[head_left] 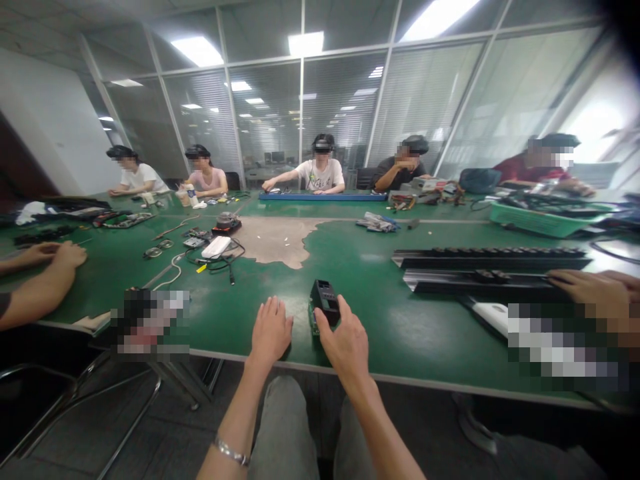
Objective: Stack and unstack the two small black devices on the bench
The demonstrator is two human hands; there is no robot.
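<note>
A small black plastic device (327, 299) with a green circuit board along its left side rests on the green table in front of me. My right hand (349, 340) holds it by the near end, with the thumb on the left and the fingers on the right. Part of the device is hidden behind that thumb. To its left, my left hand (271, 328) lies flat on the table near the front edge, palm down with fingers stretched out. It touches nothing but the tabletop and stays apart from the device.
Two long black rails (480, 280) lie at the right beside another person's hand (595, 293). A white adapter (217, 247) with cables and a bare brown patch (273, 240) are farther off. Gloves (377, 223) and a green basket (540, 223) stand beyond. Several people sit around the table.
</note>
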